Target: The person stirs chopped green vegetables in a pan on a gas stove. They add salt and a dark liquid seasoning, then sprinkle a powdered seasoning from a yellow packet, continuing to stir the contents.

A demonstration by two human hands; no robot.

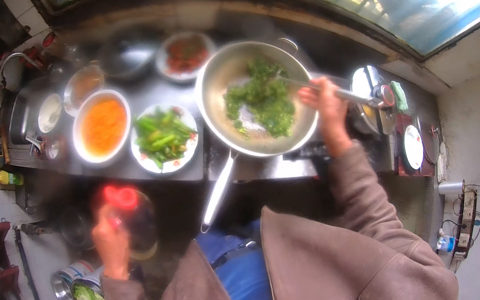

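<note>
My right hand point(328, 103) holds the handle of a metal cooking spatula point(350, 94), whose far end reaches into a large wok point(222, 129). Chopped leafy greens point(265, 102) lie in the wok, whose long metal handle point(219, 194) points towards me. Away from the wok, low at the left, my left hand point(111, 240) grips a clear container with a red top point(121, 197); its contents are too blurred to tell. Between the two hands, on the counter, a patterned plate point(168, 166) bears cut green vegetables point(163, 137).
A white bowl point(82, 153) of orange food and a plate point(164, 59) of red pieces stand left of the wok. Farther left are a sink point(17, 117) and faucet point(14, 56). A lidded pot point(371, 115) stands right; a power strip point(464, 221) hangs on the right wall.
</note>
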